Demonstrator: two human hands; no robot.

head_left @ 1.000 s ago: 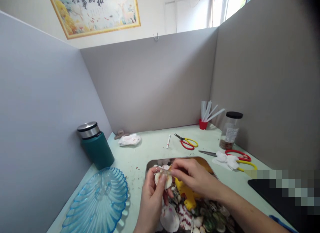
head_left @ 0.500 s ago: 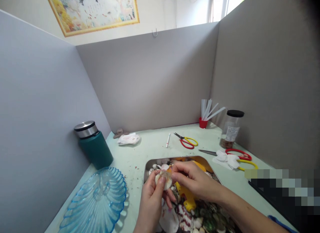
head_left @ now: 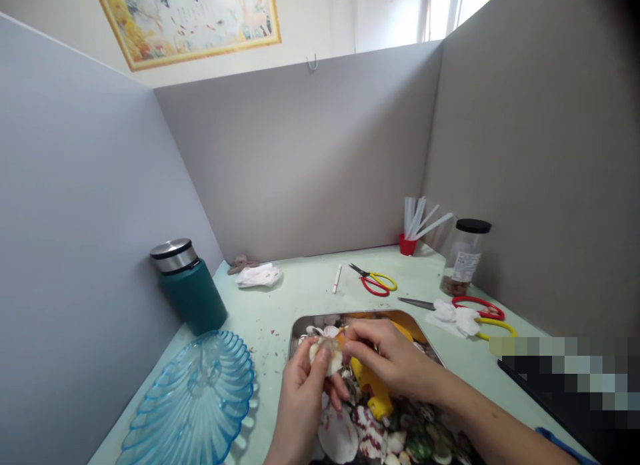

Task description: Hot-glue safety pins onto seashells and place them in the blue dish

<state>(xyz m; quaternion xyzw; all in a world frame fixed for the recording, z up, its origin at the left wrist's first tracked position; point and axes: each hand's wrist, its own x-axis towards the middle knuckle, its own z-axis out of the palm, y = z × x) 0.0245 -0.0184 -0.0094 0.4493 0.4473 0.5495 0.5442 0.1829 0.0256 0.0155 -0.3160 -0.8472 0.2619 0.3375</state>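
My left hand (head_left: 303, 398) is closed on a small pale scallop shell (head_left: 327, 356), held up above a metal tray (head_left: 305, 326). My right hand (head_left: 387, 358) pinches at the shell's right edge with thumb and fingertips; what it grips there is too small to make out. The tray is full of several mixed shells (head_left: 373, 438), white, brown-patterned and green. A yellow glue gun (head_left: 373, 388) lies among them, right under my right hand. Both hands touch the same shell.
A blue glass shell-shaped dish (head_left: 193, 402) lies at the near left, a green flask (head_left: 190, 288) behind it. Two pairs of red-and-yellow scissors (head_left: 375, 283) (head_left: 483, 316), tissue (head_left: 259, 276), a white stick (head_left: 337, 279), a jar (head_left: 465, 258) and a red cup of glue sticks (head_left: 410, 235) sit farther back. Grey partitions close three sides.
Both hands stay together on the shell with only slight finger shifts. The view has tilted a little.
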